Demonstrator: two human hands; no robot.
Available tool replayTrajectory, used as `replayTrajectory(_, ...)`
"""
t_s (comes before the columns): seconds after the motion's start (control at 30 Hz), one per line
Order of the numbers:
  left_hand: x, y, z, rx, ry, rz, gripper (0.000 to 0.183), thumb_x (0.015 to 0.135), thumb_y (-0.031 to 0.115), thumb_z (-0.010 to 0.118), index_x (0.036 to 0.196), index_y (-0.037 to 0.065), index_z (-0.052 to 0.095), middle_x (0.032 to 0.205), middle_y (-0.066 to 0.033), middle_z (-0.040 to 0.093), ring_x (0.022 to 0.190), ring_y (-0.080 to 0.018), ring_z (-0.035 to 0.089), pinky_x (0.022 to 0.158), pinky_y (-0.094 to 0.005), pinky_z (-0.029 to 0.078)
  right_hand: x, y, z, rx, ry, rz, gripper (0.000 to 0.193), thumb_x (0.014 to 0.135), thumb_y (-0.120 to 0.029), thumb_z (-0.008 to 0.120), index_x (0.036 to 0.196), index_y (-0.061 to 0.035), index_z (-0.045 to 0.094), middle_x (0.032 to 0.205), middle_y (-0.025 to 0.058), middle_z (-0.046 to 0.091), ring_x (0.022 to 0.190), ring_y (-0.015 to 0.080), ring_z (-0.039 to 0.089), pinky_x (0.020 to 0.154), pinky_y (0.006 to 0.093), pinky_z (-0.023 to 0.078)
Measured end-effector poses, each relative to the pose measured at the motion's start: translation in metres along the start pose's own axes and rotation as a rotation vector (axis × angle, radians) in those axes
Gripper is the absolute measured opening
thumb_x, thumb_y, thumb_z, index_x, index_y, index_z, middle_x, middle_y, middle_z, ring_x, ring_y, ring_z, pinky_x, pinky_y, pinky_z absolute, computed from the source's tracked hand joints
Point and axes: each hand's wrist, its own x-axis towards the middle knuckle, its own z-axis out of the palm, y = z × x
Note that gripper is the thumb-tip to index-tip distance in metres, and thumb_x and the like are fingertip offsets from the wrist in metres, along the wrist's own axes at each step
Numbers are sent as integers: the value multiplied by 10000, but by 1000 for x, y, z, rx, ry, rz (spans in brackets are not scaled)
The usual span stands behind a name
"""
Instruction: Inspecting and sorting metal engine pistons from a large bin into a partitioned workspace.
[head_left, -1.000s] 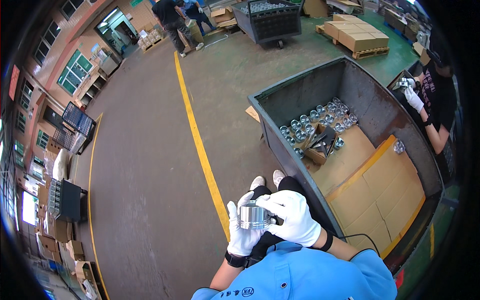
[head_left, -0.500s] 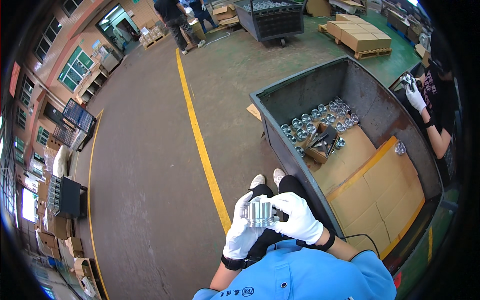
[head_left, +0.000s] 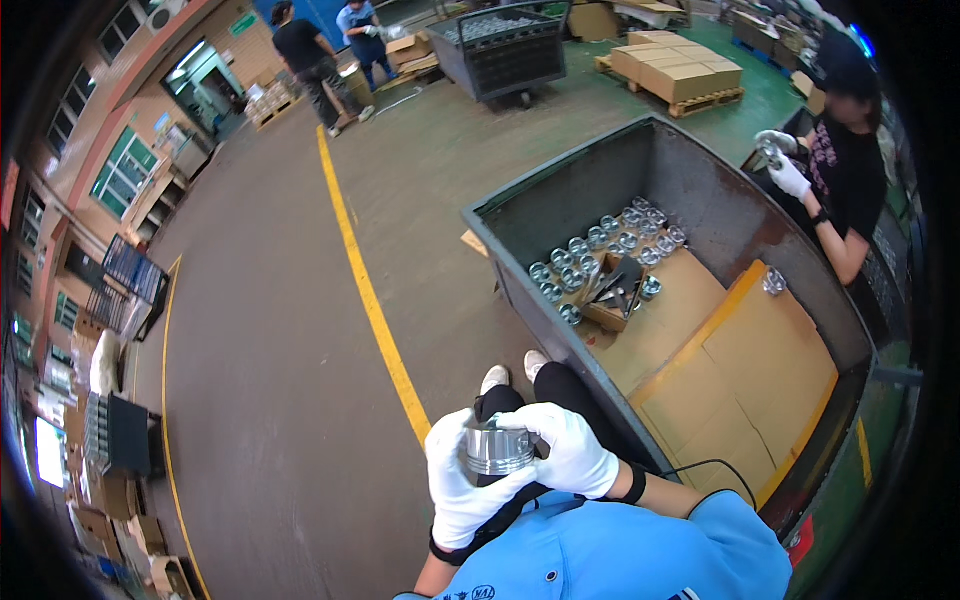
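In front of my body I hold a shiny metal piston [head_left: 498, 450] with ring grooves around its lower part. My left hand [head_left: 456, 492], in a white glove, grips its left side, with the thumb curved beneath. From the right, my right hand [head_left: 574, 450], also gloved, closes on the upper edge and right side. The fingers of both hands are partly hidden behind the piston. Several similar pistons [head_left: 628, 241] stand inside the grey metal bin [head_left: 560, 345] at my right, around a small cardboard box [head_left: 604, 317] of dark tools. One more piston [head_left: 773, 281] sits apart on the cardboard.
Flattened cardboard sheets [head_left: 745, 370] line the bin. Beyond its right side a co-worker [head_left: 845, 180] in white gloves handles a metal part. Boxes on a pallet [head_left: 680, 68] and a wheeled cart [head_left: 500, 55] stand farther off. A yellow line [head_left: 362, 280] runs along the floor.
The piston has turned and tilted in my hands. My left hand has shifted its hold, its thumb and fingers now spread wider around the piston. The whole view has swung slightly right.
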Motion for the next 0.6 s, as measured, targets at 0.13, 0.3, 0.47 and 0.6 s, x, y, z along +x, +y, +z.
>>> replayTrajectory(0.13, -1, -15, 0, -278, 4, -158, 903, 632, 182, 927, 1373, 42, 432, 1300, -156, 488, 1184, -245, 527, 961, -364, 468, -4, -1, -1, 146, 28, 86, 450, 736, -41, 748, 1166, -23, 616, 1068, 126, 676, 972, 262, 676, 859, 337, 531)
replayTrajectory(0.3, 5, -12, 5, -610, -144, -503, 687, 748, 122, 817, 1336, -3, 483, 1293, -135, 582, 1162, -231, 593, 988, -355, 498, -9, 3, 1, 334, 3, 199, 452, 750, -42, 743, 1177, -6, 601, 1085, 143, 664, 996, 266, 665, 889, 337, 522)
replayTrajectory(0.47, -6, -19, 7, -727, -39, -421, 593, 719, 59, 825, 1232, 16, 533, 1272, -175, 592, 1149, -256, 605, 959, -389, 529, 1, -5, -4, 107, 48, 20, 536, 703, -42, 750, 1218, -10, 605, 1132, 147, 648, 1046, 289, 639, 920, 366, 509)
replayTrajectory(0.6, -6, -21, 6, -720, -47, -343, 545, 703, 4, 811, 1178, 52, 549, 1288, -189, 571, 1187, -278, 576, 994, -406, 501, 1, -3, -7, 60, 13, 52, 545, 692, -47, 746, 1221, -29, 617, 1163, 155, 647, 1067, 309, 628, 937, 380, 503)
